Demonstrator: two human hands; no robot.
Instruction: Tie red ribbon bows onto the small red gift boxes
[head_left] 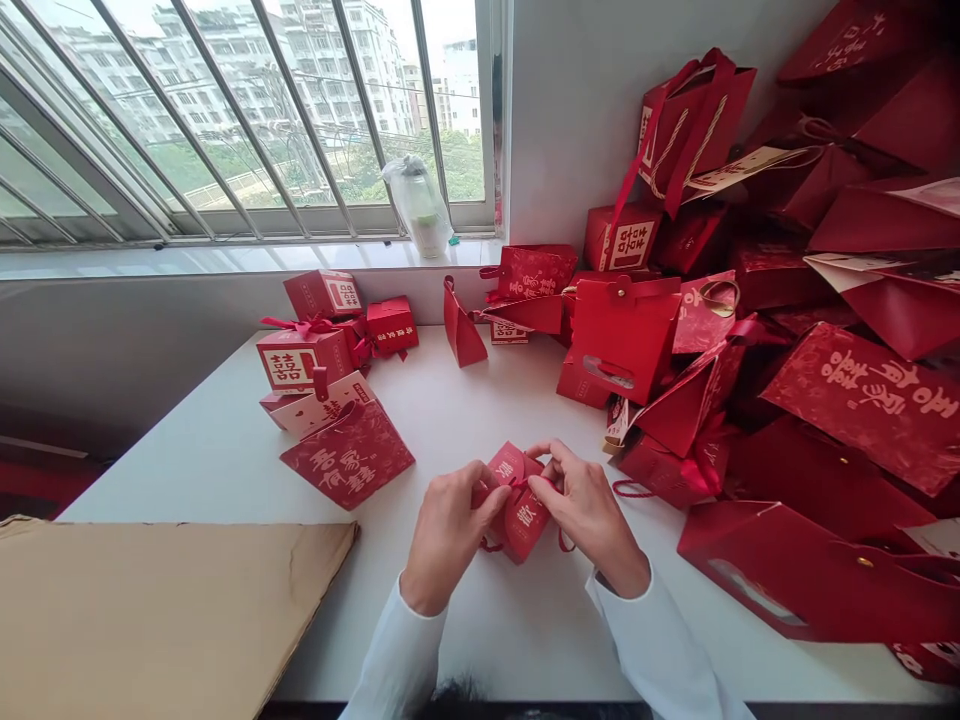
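Observation:
A small red box with pale characters lies on the white table, between my two hands. A thin red ribbon crosses its top, and loops of it hang out at both sides of the box. My left hand is at the box's left side, with thumb and index finger pinched on the ribbon. From the right, my right hand pinches the same ribbon near the middle of the box top. The ribbon's exact shape between the fingertips is too small to make out.
A large pile of red gift boxes and bags covers the right side. More red boxes stand at the left back. Cardboard lies front left. A bagged cup stands on the sill by the barred window.

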